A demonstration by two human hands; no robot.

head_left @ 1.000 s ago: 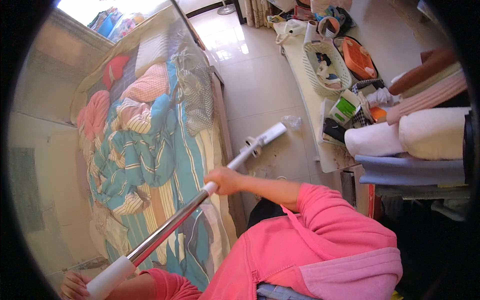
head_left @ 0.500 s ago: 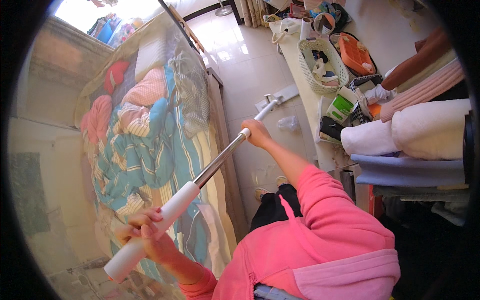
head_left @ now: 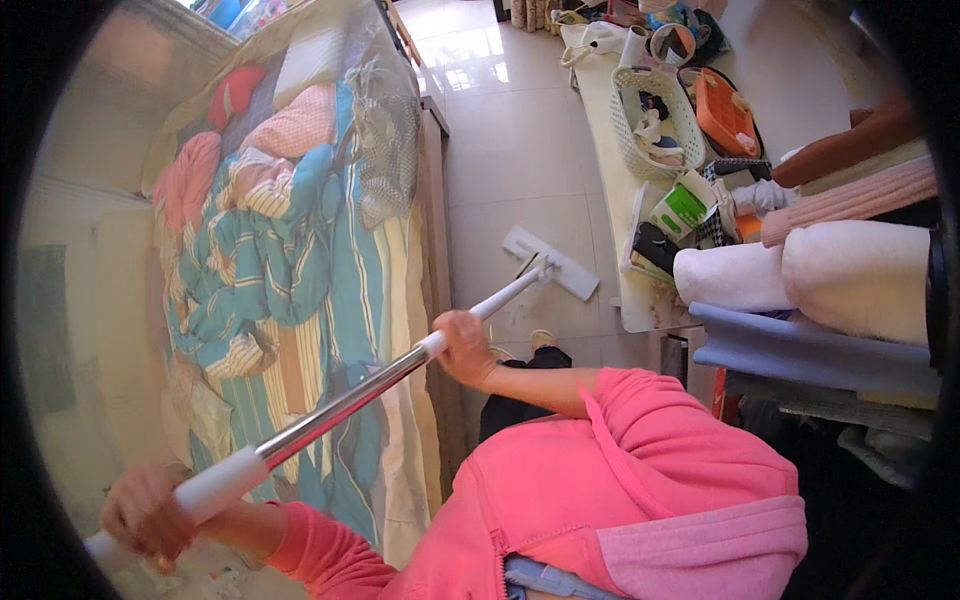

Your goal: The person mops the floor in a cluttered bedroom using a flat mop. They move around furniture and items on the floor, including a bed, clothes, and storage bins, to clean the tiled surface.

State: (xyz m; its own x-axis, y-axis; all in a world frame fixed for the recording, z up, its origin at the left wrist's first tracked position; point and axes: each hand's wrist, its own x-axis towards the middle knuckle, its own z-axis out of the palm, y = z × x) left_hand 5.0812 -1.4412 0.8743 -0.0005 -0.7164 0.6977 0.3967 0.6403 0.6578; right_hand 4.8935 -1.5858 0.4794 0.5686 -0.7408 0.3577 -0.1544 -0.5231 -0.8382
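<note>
Two hands are gripping one flat mop while I am monitoring from a distance. The left hand, blurred, is curling around the smooth white upper sleeve; I am not able to tell how firmly. The right hand is wrapping fully around the handle beside the white collar. This wide spacing is presumably providing leverage and steering. The rectangular mop plate is resting on the glossy tiled floor, between the right edge of the bed and the near left corner of the cream table; its joint is apparently accommodating the slanting handle. Polished metal is forming the middle tube. Soft, striped teal bedding is lying rumpled; a perforated plastic basket is standing along the table's left edge, apparently containing loose items.
</note>
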